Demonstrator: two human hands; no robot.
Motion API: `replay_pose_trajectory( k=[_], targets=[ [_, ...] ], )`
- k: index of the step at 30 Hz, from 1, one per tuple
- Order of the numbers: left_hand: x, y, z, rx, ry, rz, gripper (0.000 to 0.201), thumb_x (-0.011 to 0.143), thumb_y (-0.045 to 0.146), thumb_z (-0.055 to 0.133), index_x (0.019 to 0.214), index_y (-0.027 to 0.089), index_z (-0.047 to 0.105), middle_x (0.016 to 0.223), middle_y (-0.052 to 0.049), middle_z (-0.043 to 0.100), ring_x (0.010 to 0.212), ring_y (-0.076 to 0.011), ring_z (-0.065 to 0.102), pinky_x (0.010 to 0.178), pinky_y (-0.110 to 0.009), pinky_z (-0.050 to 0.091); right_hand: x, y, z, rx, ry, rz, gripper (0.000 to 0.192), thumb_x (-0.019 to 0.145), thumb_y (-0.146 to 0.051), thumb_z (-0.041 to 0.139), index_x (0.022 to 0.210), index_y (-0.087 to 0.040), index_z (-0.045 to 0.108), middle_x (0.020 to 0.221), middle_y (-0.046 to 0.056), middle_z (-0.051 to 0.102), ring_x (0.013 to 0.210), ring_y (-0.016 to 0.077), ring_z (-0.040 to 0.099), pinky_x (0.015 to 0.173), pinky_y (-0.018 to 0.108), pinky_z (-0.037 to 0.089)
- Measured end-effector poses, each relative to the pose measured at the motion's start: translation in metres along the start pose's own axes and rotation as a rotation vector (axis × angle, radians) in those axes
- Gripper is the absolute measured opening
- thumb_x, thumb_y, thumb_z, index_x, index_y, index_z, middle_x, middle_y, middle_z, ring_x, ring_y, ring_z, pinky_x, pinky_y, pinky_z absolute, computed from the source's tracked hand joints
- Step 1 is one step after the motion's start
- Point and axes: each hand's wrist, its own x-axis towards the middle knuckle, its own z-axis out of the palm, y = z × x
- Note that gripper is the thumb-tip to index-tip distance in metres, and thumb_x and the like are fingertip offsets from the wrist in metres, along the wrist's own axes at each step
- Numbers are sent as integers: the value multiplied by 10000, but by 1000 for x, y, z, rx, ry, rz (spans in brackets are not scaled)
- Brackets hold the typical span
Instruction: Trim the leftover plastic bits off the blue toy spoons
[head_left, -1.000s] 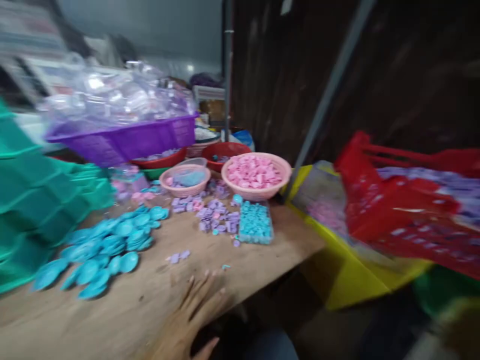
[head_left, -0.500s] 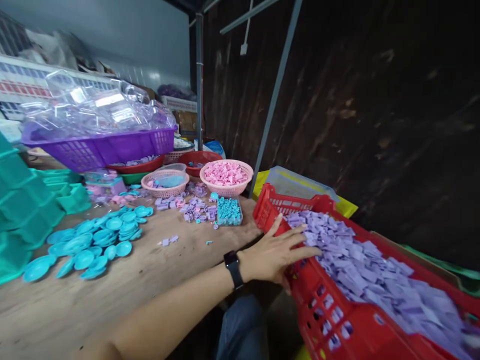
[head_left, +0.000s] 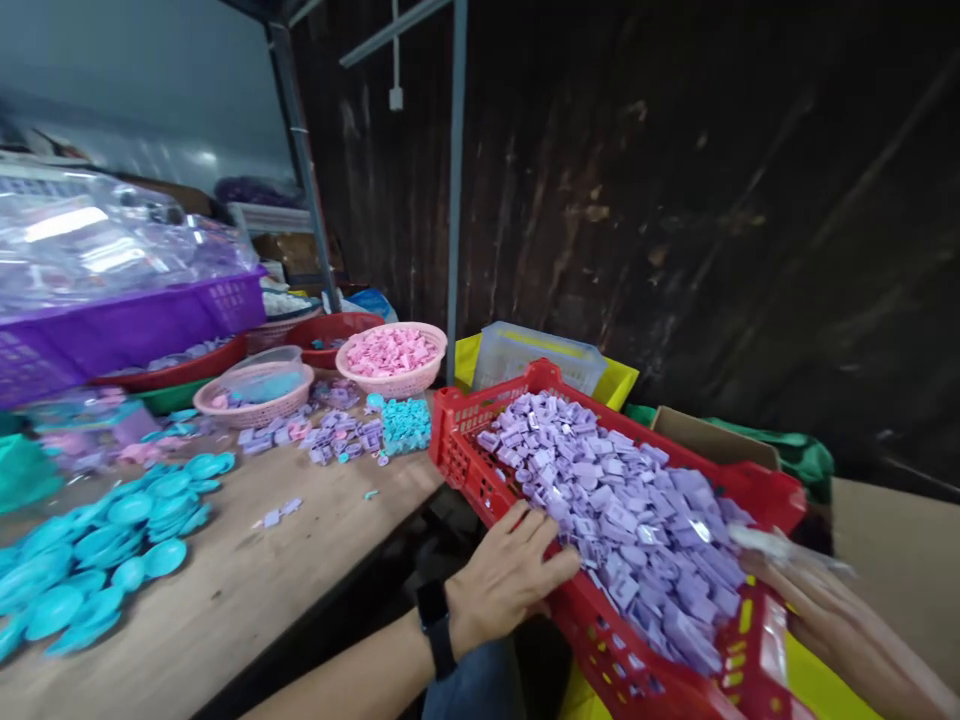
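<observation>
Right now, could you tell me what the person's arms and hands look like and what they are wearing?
Both hands are bare, without gloves. The left hand has a black smartwatch with a dark band on its wrist; the forearm is unsleeved. The right hand shows no sleeve or jewellery, though it is blurred.
</observation>
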Motion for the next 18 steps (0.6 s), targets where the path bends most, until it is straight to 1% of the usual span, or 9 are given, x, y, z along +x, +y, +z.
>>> replay_pose_trajectory(
  k=[3,5,8,10,12,13,15,16,18],
  targets=[
    [0,-1,5,-14,-3,-12,575,833,382,809,1293,227,502,1261,-84,596,1210,-270,556,1144,-440,393,-1,0,1,-132,-45,-114,421,879,-260,517,1211,-391,741,1243,67,739,1165,311,688,993,486,587],
    [2,-2,7,-38,-2,-5,605,809,363,834,1293,224,500,1265,-91,597,1214,-283,558,1144,-465,405,0,-10,0,-277,-5,-156,441,877,-196,499,1246,-295,720,1261,89,730,1169,305,686,981,483,583],
    [5,-4,5,-115,-20,14,568,777,401,856,1206,210,537,1229,-91,602,1165,-292,569,1115,-481,437,-1,-32,3,-391,123,-128,544,862,-99,457,1365,-235,615,1364,110,665,1231,295,645,1003,465,557],
    [7,-7,0,-160,-32,28,504,786,393,849,1151,212,552,1185,-73,608,1126,-284,574,1101,-473,448,-5,-47,9,-350,199,-56,617,871,-87,438,1470,-230,493,1466,124,576,1318,293,580,1053,470,521],
    [7,-11,-5,-181,-40,32,432,817,332,824,1136,216,556,1160,-56,613,1107,-271,575,1101,-461,441,-11,-60,16,-235,299,87,586,914,-166,441,1498,-210,440,1513,154,514,1364,308,538,1084,494,496],
    [8,-14,-8,-185,-49,28,394,832,296,808,1127,217,559,1150,-50,618,1093,-262,578,1091,-450,443,-13,-65,19,-161,360,201,544,935,-248,455,1477,-192,461,1491,173,529,1344,325,555,1070,505,506],
    [9,-24,-12,-191,-80,15,315,849,239,779,1084,218,570,1134,-41,633,1063,-247,586,1057,-427,449,-15,-75,23,44,439,510,526,941,-459,469,1372,-170,555,1339,194,642,1192,349,659,956,497,571],
    [9,-30,-14,-195,-98,9,274,856,223,764,1057,220,577,1123,-36,643,1053,-243,592,1040,-419,450,-15,-79,23,183,423,677,557,929,-556,450,1300,-170,602,1223,188,701,1075,349,708,859,476,602],
    [10,-44,-16,-203,-128,-3,213,868,206,733,1030,223,597,1111,-30,665,1059,-244,602,1032,-419,437,-8,-93,21,458,273,932,608,895,-672,400,1134,-182,670,974,147,760,827,319,738,642,410,598]
  ],
)
